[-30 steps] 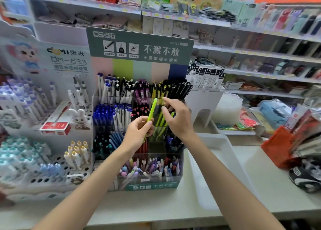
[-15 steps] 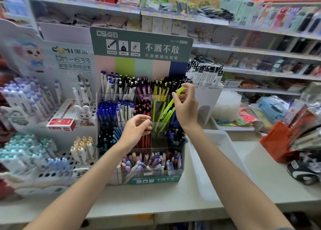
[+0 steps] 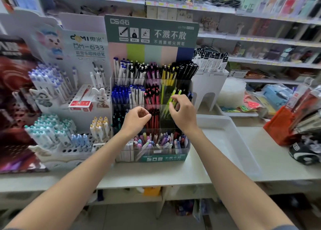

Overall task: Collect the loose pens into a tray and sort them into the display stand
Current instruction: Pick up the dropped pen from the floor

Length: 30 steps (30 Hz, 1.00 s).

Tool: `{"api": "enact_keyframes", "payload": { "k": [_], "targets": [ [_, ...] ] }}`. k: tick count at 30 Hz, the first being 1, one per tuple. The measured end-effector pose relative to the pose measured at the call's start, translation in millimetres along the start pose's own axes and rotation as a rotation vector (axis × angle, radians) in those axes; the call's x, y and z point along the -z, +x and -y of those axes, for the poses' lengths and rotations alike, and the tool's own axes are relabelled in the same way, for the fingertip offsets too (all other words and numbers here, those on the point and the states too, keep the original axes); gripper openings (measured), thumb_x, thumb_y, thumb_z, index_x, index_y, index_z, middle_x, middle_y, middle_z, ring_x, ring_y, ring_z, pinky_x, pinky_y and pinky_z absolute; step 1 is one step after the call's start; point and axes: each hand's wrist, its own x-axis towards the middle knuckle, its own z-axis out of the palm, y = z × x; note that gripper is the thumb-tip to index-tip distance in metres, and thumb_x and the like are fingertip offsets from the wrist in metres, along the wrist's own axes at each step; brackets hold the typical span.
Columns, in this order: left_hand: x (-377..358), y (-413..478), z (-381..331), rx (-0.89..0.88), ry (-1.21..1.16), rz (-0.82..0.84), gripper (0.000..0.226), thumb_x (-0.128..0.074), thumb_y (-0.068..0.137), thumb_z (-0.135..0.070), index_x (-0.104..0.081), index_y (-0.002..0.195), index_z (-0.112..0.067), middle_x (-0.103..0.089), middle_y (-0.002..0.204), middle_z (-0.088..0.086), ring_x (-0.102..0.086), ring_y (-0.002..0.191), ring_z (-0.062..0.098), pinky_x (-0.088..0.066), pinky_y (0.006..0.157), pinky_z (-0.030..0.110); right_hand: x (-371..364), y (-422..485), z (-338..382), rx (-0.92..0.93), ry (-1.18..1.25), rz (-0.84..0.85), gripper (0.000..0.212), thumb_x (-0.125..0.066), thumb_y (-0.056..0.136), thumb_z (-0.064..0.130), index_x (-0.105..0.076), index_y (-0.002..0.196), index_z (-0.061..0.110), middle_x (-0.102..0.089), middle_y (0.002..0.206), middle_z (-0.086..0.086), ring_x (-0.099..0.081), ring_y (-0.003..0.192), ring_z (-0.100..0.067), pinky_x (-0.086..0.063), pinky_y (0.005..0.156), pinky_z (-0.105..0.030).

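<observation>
Curled, thumb tip against forefinger, the left hand (image 3: 137,120) holds nothing I can see. It is raised before the red-pen compartment of the display stand (image 3: 161,157), its forearm reaching in from the near left. To its right, the right hand (image 3: 184,111) arches over the yellow-green compartment, fingertips (image 3: 178,98) at a lime pen (image 3: 173,94); whether they pinch it I cannot tell. Best to seat that pen upright among its own colour before reaching right to the tray (image 3: 224,142).

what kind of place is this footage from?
Most likely a stationery shop. A branded pen display stand sits on the counter beside other pen racks, and the shelves behind carry packaged goods with price labels along their edges.
</observation>
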Motion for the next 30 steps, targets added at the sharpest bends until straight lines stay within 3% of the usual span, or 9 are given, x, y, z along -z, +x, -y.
{"api": "enact_keyframes", "payload": {
  "k": [3, 7, 11, 18, 24, 30],
  "targets": [
    [4.7, -24.6, 9.6, -0.026, 0.206, -0.056, 0.014, -0.066, 0.092, -0.023, -0.06, 0.081, -0.018, -0.063, 0.072, -0.003, -0.058, 0.066, 0.013, -0.049, 0.066, 0.032, 4.4, -35.2, 11.2, -0.03, 0.018, 0.11, 0.019, -0.064, 0.09, 0.013, -0.067, 0.108, 0.007, -0.063, 0.09, -0.002, -0.046, 0.065, -0.007, -0.042, 0.062, -0.023],
    [7.0, -74.9, 38.0, 0.006, 0.418, -0.065, 0.015, -0.067, 0.091, -0.027, -0.06, 0.082, -0.016, -0.064, 0.076, -0.003, -0.062, 0.074, 0.02, -0.049, 0.063, 0.036, 4.2, -91.6, 24.0, -0.049, 0.004, 0.332, 0.019, -0.063, 0.091, 0.017, -0.066, 0.109, 0.011, -0.064, 0.088, 0.001, -0.056, 0.069, -0.015, -0.044, 0.061, -0.027],
    [4.0, -142.6, 79.5, 0.158, 0.503, 0.007, 0.021, -0.063, 0.093, -0.026, -0.053, 0.076, -0.019, -0.059, 0.075, 0.0, -0.059, 0.075, 0.023, -0.038, 0.057, 0.033, 1.2, -165.2, 38.9, -0.074, 0.037, 0.538, 0.02, -0.062, 0.092, 0.018, -0.066, 0.11, 0.01, -0.066, 0.094, 0.0, -0.059, 0.08, -0.017, -0.043, 0.066, -0.026],
    [7.4, -237.8, 180.4, 0.435, 0.572, 0.151, 0.011, -0.061, 0.092, -0.032, -0.058, 0.085, -0.024, -0.064, 0.09, -0.002, -0.06, 0.087, 0.023, -0.052, 0.078, 0.037, -24.9, -286.0, 52.3, -0.209, 0.039, 0.833, 0.016, -0.058, 0.093, 0.024, -0.065, 0.103, 0.014, -0.065, 0.092, 0.0, -0.06, 0.085, -0.02, -0.05, 0.071, -0.033],
    [-16.8, -267.4, 299.4, 0.545, 0.648, 0.207, 0.009, -0.059, 0.092, -0.032, -0.06, 0.089, -0.024, -0.067, 0.094, 0.0, -0.063, 0.088, 0.024, -0.053, 0.081, 0.036, -99.4, -393.4, 26.7, -0.376, 0.052, 1.008, 0.019, -0.056, 0.092, 0.023, -0.067, 0.107, 0.017, -0.069, 0.105, 0.0, -0.063, 0.096, -0.02, -0.053, 0.083, -0.037],
    [-86.8, -264.3, 438.7, 0.52, 0.724, 0.36, 0.02, -0.054, 0.097, -0.026, -0.061, 0.107, -0.01, -0.062, 0.103, 0.011, -0.058, 0.091, 0.028, -0.048, 0.075, 0.035, -203.3, -498.1, -44.1, -0.579, 0.053, 1.026, 0.022, -0.053, 0.092, 0.015, -0.065, 0.11, 0.008, -0.066, 0.103, -0.009, -0.062, 0.095, -0.028, -0.047, 0.074, -0.033]
  ]
}}
